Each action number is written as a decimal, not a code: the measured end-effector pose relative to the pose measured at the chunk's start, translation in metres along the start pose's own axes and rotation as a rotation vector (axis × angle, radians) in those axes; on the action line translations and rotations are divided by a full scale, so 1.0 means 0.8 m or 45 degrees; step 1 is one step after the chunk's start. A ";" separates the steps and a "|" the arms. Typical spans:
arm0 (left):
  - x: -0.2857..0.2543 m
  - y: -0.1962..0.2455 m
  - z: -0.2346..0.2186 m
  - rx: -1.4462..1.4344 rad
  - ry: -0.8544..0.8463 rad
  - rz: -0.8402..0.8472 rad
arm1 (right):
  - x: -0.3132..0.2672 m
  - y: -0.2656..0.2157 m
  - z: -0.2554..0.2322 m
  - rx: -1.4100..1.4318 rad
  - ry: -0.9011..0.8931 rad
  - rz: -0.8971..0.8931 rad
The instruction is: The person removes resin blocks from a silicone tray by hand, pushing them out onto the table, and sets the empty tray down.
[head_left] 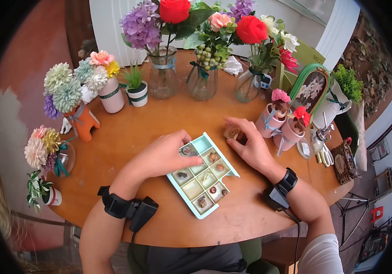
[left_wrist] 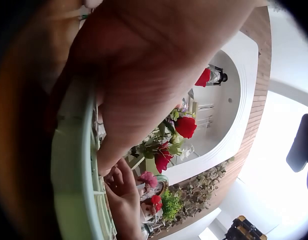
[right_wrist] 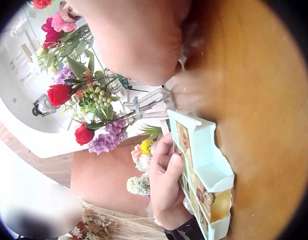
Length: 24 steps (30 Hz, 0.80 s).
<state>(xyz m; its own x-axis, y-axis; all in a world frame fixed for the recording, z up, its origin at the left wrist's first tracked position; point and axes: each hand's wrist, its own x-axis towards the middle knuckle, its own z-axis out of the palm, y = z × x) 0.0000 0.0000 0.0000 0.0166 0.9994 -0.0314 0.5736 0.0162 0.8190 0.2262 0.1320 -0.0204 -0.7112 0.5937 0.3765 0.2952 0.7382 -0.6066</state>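
Note:
A mint-green tray (head_left: 191,201) with square compartments lies tilted at the table's front middle; small stone-like or shell-like pieces sit in several of them. My left hand (head_left: 157,155) grips its upper left side, thumb over the compartments. The right wrist view shows this hand (right_wrist: 166,182) at the tray (right_wrist: 209,150) too. Just right of the tray's far end, my right hand (head_left: 253,148) pinches a small square brownish piece (head_left: 232,132) between thumb and fingers. In the left wrist view the left hand (left_wrist: 144,75) covers much of the tray (left_wrist: 74,170).
Glass vases (head_left: 163,75) of flowers line the back of the wooden table (head_left: 113,150). Pink pots (head_left: 290,134), a green oval frame (head_left: 312,86) and a spray bottle (head_left: 321,137) stand right. An orange flower holder (head_left: 85,124) and small potted plants (head_left: 137,94) stand left.

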 end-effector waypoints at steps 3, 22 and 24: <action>0.004 -0.007 0.002 -0.039 -0.020 0.010 | 0.003 0.005 0.001 0.006 0.006 0.012; -0.001 0.008 0.014 0.437 0.183 0.201 | -0.021 -0.034 0.006 -0.073 -0.076 0.082; -0.001 0.008 0.017 0.490 0.134 0.146 | -0.032 -0.045 0.016 -0.117 -0.032 -0.101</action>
<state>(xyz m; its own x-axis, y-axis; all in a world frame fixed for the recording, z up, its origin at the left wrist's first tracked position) 0.0144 -0.0013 -0.0024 0.0261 0.9921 0.1225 0.8376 -0.0886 0.5390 0.2256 0.0863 -0.0170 -0.7497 0.5253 0.4025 0.2939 0.8092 -0.5087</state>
